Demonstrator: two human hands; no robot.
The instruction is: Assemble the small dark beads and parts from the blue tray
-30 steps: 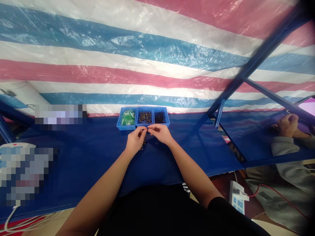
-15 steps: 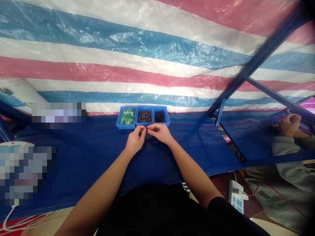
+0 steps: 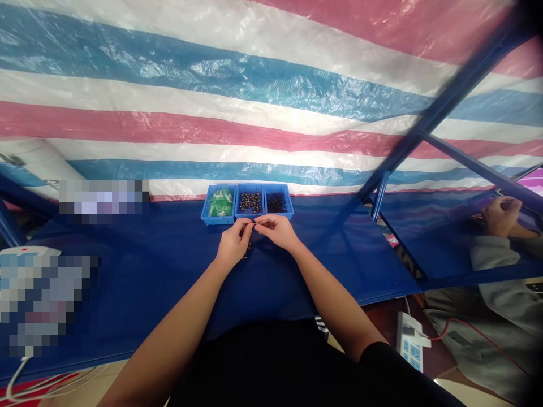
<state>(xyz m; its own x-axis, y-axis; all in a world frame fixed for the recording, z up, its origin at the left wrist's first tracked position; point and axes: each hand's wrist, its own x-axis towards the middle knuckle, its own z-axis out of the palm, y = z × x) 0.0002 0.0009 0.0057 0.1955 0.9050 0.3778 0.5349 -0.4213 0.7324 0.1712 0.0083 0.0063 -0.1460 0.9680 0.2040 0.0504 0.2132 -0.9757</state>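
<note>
My left hand (image 3: 232, 242) and my right hand (image 3: 276, 229) meet fingertip to fingertip just in front of three blue bins. Both are closed in a pinch around a tiny dark part (image 3: 254, 224), too small to name and mostly covered by the fingers. The left bin (image 3: 204, 217) holds green and whitish pieces. In the middle bin (image 3: 240, 215) lie small brass-and-black parts (image 3: 250, 202), and the right bin (image 3: 290, 212) contains small black pieces (image 3: 276, 202). A few brass-coloured parts (image 3: 248, 247) lie on the blue table beside my left hand, partly hidden by it.
The blue table (image 3: 161, 282) ends against a striped tarp (image 3: 212, 127). Blurred-out items and a white device (image 3: 34, 251) are at left. Blue metal posts (image 3: 399, 147) rise at right. Beyond them are a co-worker's hands (image 3: 503, 215). A power strip (image 3: 410, 345) hangs below the table's edge.
My hands stay pinched together in nearly the same spot, with the fingertips slightly shifted around the small part. The whole view has moved slightly.
</note>
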